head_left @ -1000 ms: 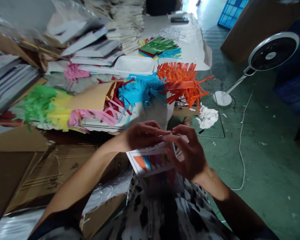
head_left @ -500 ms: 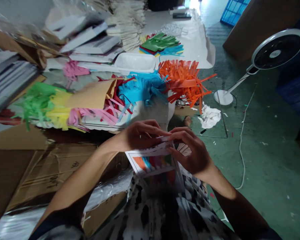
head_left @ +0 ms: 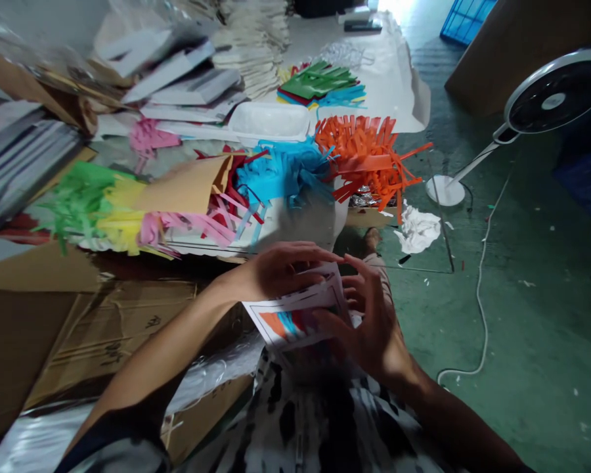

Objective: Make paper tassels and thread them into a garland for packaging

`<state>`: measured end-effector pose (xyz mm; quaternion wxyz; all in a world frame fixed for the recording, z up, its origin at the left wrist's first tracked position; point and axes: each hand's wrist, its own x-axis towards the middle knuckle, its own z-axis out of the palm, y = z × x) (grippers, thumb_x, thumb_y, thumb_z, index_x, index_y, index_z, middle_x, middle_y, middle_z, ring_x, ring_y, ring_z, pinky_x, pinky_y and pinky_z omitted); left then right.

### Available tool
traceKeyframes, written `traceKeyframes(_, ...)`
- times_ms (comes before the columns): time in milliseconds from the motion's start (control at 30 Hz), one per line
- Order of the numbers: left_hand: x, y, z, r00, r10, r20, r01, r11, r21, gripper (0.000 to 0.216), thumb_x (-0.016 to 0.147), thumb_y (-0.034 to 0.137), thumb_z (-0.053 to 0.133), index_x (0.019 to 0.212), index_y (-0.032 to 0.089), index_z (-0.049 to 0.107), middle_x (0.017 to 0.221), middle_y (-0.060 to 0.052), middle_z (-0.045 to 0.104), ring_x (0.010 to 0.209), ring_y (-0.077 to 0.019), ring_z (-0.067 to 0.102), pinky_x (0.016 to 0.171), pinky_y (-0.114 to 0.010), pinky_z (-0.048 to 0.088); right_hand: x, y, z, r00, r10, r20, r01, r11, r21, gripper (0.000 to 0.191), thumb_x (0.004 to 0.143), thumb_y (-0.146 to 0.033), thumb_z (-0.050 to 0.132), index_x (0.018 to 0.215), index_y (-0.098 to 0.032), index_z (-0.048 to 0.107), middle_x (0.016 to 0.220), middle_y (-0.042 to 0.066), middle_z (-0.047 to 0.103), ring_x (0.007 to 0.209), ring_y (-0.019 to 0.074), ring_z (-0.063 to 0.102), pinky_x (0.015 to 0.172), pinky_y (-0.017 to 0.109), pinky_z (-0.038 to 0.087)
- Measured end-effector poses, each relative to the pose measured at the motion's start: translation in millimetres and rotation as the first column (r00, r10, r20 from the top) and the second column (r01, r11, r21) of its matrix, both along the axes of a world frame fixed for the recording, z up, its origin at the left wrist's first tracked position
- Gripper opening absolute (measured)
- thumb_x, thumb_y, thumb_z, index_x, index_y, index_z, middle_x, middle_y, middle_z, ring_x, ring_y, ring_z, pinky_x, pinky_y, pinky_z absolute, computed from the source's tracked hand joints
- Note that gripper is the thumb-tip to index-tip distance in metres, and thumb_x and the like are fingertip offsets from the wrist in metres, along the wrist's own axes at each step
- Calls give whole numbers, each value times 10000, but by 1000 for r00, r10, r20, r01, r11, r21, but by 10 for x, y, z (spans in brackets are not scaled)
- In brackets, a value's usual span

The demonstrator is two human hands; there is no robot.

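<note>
One card [head_left: 300, 307], in left grip [head_left: 288, 268], against right grip [head_left: 372, 315]

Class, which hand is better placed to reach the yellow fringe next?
Probably the left hand: it and the right hand are at the printed sheet, but the left is nearer the yellow fringe.

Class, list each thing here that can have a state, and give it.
Printed card: held, tilted
Left hand: curved over the card's top
Right hand: fingers bent, thumb against card
White paper: crumpled
Orange strips: heaped
Blue strips: heaped
Cable: loose, curving
Fan: standing; spin unclear
Tray: uncovered
</note>
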<state>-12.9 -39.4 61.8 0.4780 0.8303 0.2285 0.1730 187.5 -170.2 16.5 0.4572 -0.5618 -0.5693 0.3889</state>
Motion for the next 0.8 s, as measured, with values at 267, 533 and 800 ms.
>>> traceKeyframes(267,-60,44,-101,999,-12,50,12,1000,2,378,1070,341,588,1415,245,710,1040,-102,751,833,-139,661,688,-222,500,-4,-33,-125,970,7,-242,-12,1000,-20,704,949,-331,782,1583,-340,478,1268,74,783,994,231,808,861,429,713)
traceKeyframes(533,-95,95,-91,998,-59,19,61,987,-148,422,1063,368,595,1464,261,670,963,-78,691,814,-140,603,675,-227,459,43,-10,-244,947,52,-318,-71,996,-46,701,1001,-325,714,1636,-371,418,1308,70,774,1076,226,798,939,426,698)
traceKeyframes(800,-60,146,-67,995,-91,26,95,940,-326,427,1020,424,655,1416,272,710,970,-66,653,776,-129,563,627,-227,411,85,-23,-261,945,87,-316,-99,995,-24,736,1010,-325,707,1659,-374,363,1328,77,766,1067,223,800,937,433,701)
